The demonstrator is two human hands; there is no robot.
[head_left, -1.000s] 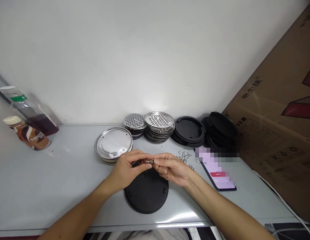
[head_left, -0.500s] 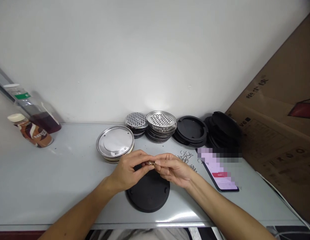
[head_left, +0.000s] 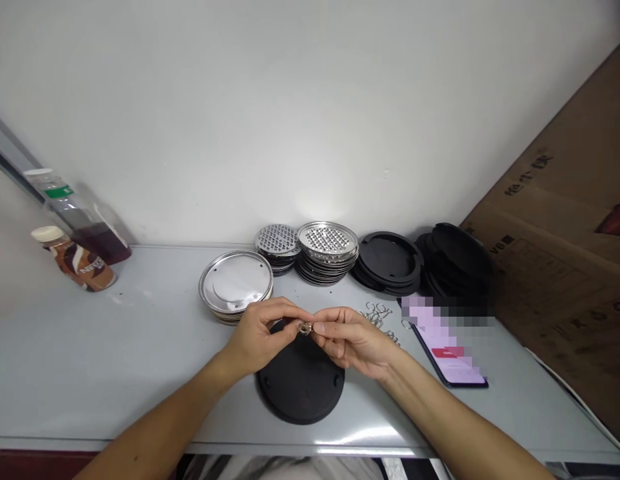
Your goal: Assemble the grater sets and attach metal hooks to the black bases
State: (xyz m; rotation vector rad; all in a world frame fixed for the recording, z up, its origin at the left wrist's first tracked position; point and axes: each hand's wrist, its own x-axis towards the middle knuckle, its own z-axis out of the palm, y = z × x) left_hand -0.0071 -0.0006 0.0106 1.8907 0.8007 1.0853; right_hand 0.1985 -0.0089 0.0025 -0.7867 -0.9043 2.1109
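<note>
Head view (swung left): pinched ring (head_left: pixel 305 328)

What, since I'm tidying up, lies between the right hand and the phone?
Small metal rings lie scattered between the right hand and the phone, in the head view.

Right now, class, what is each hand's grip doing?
Left hand: closed, pinching a small metal piece.
Right hand: closed, pinching the same piece.

The head-worn view looks forward and down across a flat grey tabletop (head_left: pixel 115 380) to a plain white wall (head_left: pixel 290 113) (filling most of the upper half), from near, above and behind the bare left hand (head_left: pixel 263 337) and bare right hand (head_left: pixel 359 340).
</note>
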